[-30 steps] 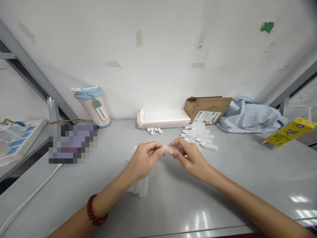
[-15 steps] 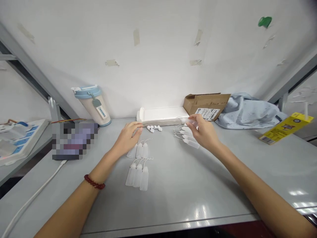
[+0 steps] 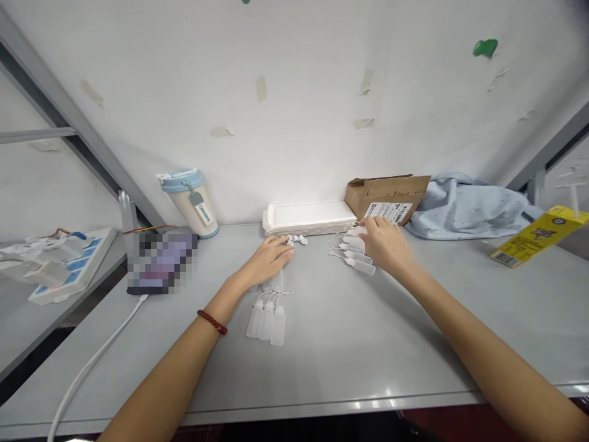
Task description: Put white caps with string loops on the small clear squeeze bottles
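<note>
My left hand (image 3: 269, 261) reaches over a small group of white caps (image 3: 298, 239), fingers stretched out and fingertips at the caps. Under and beside its palm lie partly hidden translucent plastic bottles (image 3: 275, 281). Nearer to me, three small translucent bottles with looped cap straps (image 3: 267, 321) lie side by side. On the right, my right hand (image 3: 385, 242) is closed at the far end of a row of similar bottles (image 3: 360, 265), fingers pinched on a small plastic bottle that they mostly hide.
Flat white boards (image 3: 313, 215) lie stacked against the wall, beside a cardboard box (image 3: 386, 193). A light blue cloth (image 3: 469, 209) and yellow drink carton (image 3: 536, 236) are at right. At left are a tumbler (image 3: 191, 205), a phone (image 3: 161, 264) with cable, and a power strip (image 3: 80, 270).
My left hand has moved right, from above the bottles to the caps. My right hand has lowered the small bottle to the row's far end. The camera view has shifted slightly left.
</note>
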